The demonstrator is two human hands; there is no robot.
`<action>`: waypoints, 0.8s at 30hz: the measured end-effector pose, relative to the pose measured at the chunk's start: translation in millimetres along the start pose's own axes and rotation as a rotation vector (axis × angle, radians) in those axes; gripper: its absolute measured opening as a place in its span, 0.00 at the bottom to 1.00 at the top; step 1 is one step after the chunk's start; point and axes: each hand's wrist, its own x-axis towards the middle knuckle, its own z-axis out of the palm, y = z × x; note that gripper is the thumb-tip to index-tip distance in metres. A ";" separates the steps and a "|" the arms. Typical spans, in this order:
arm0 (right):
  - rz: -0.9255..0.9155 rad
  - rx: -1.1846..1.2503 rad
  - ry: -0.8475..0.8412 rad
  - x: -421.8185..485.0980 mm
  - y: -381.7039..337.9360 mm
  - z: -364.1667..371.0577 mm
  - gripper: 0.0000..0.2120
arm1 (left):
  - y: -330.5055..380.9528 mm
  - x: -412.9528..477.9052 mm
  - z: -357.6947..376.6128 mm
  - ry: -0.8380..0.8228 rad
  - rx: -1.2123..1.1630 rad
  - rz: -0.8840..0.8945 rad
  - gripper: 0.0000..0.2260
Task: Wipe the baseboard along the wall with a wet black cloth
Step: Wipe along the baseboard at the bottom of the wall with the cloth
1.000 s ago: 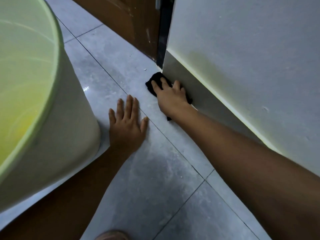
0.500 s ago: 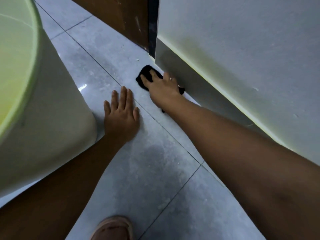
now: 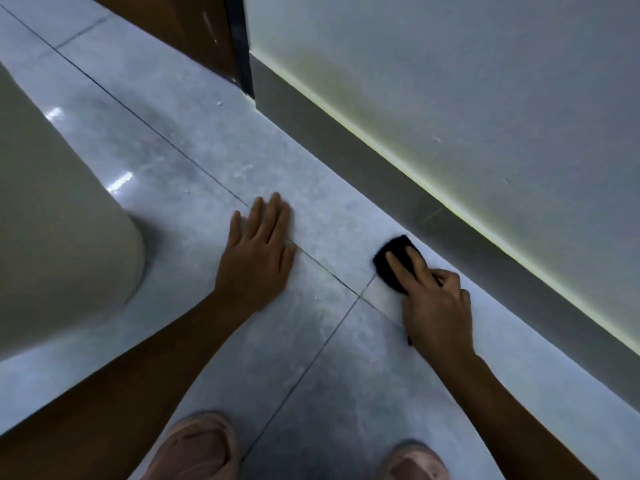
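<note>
The grey baseboard runs diagonally along the foot of the white wall, from the door frame down to the right edge. My right hand presses the black cloth flat on the floor tile, a short way off the baseboard. Two fingers lie stretched over the cloth and the others are curled. Most of the cloth is hidden under the hand. My left hand lies flat on the floor with fingers spread, holding nothing.
A large pale bucket stands close on the left. A brown door with a dark frame is at the top. My two feet in pinkish slippers are at the bottom edge. Grey tiled floor lies between.
My right hand has slid the cloth away from the door frame, back along the baseboard toward me and off it onto the floor. The view has shifted, showing less of the bucket.
</note>
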 end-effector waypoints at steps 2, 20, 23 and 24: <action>0.054 0.005 -0.006 19.5 -8.0 -5.7 0.36 | 15.1 -2.5 3.5 0.001 0.021 0.064 0.27; 0.412 -0.070 0.098 -113.4 136.7 26.3 0.32 | 59.2 -9.6 14.4 -0.104 0.012 0.163 0.30; 0.444 -0.005 0.182 -101.0 99.3 28.3 0.29 | 61.5 -10.1 14.4 -0.104 0.007 0.164 0.30; 0.360 -0.003 0.196 -93.2 80.4 29.1 0.30 | 61.7 -9.8 14.8 -0.105 0.004 0.163 0.30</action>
